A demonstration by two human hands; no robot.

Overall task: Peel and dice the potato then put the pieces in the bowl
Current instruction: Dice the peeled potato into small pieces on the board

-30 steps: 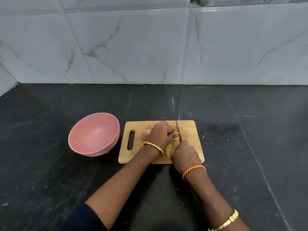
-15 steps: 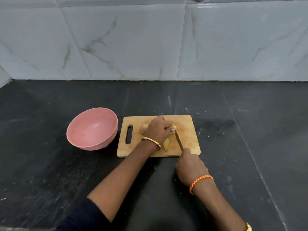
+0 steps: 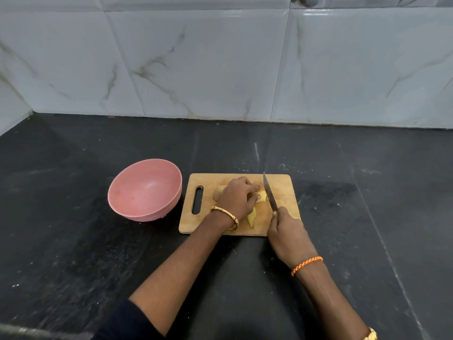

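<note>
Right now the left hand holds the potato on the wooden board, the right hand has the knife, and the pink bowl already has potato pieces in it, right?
Not quite. The head view shows the pink bowl empty. The rest holds: left hand on the potato on the wooden board, right hand gripping the knife.

Even indoor light, soft glare on the wall tiles (image 3: 220, 57), sharp centre — wide-angle bending at edges
</note>
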